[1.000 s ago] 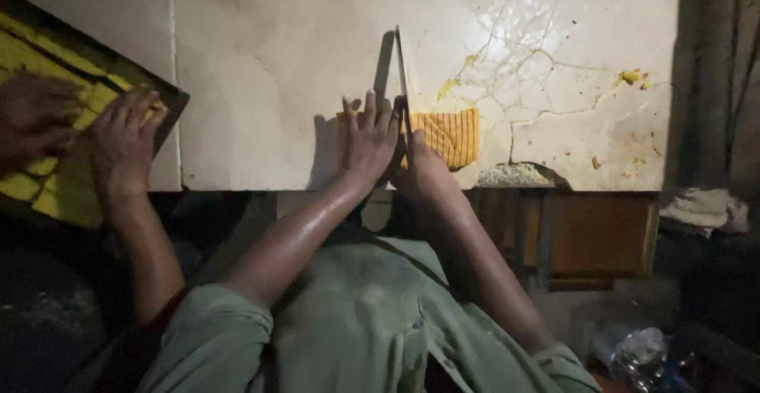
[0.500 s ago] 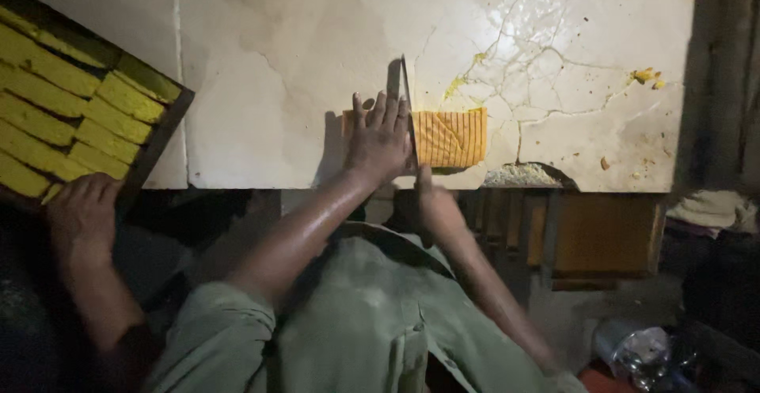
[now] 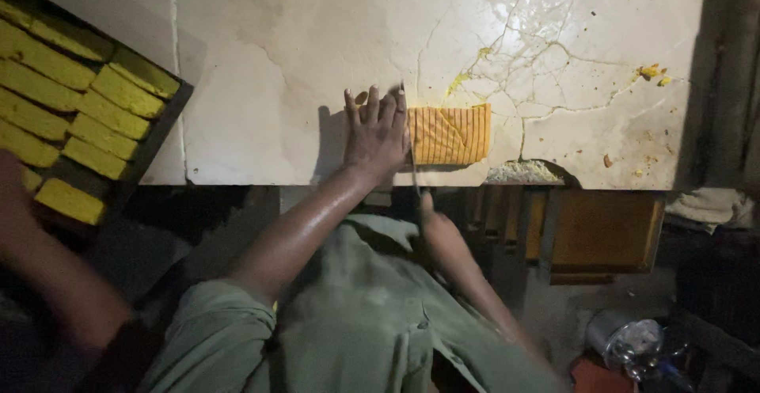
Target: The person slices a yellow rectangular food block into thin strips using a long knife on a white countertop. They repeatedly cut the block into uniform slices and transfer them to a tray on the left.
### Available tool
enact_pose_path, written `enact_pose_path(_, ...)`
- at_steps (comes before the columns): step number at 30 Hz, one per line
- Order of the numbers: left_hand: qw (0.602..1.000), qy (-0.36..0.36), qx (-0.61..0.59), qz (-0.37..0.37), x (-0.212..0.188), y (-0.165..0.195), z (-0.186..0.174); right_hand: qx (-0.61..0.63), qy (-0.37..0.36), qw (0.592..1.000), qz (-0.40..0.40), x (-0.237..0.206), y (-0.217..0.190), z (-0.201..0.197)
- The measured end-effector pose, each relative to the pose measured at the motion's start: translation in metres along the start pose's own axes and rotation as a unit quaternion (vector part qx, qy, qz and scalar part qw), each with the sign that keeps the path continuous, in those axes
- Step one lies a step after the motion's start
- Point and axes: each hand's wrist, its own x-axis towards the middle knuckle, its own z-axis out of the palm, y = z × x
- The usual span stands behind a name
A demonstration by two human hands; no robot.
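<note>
From the head view, we see our left hand [image 3: 378, 133] pressed flat on the pale tabletop [image 3: 277, 68], fingers [image 3: 372, 108] spread and gripping nothing, its edge touching the scored yellow slab [image 3: 450, 135] near the tabletop's front edge. Our right hand [image 3: 427, 203] sits below that edge, apparently closed on the handle of a knife [image 3: 412, 159] whose blade stands at the slab's left end. The slab looks soft and crumbly, likely to break if lifted; we would steady it from the side. A co-worker's arm [image 3: 55, 298] blurs beside a tray [image 3: 150, 144] of cut yellow pieces.
</note>
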Motion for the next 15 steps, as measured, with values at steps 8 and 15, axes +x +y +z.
enact_pose_path(8, 0.990, 0.073, 0.115, 0.021, -0.005, -0.011, 0.029, 0.078, 0.027, 0.996, 0.018, 0.069, -0.048, -0.050)
enact_pose_path(15, 1.000, 0.003, 0.004, -0.014, -0.013, -0.007, 0.012, -0.019, -0.021, 0.999, -0.032, 0.000, -0.041, -0.038)
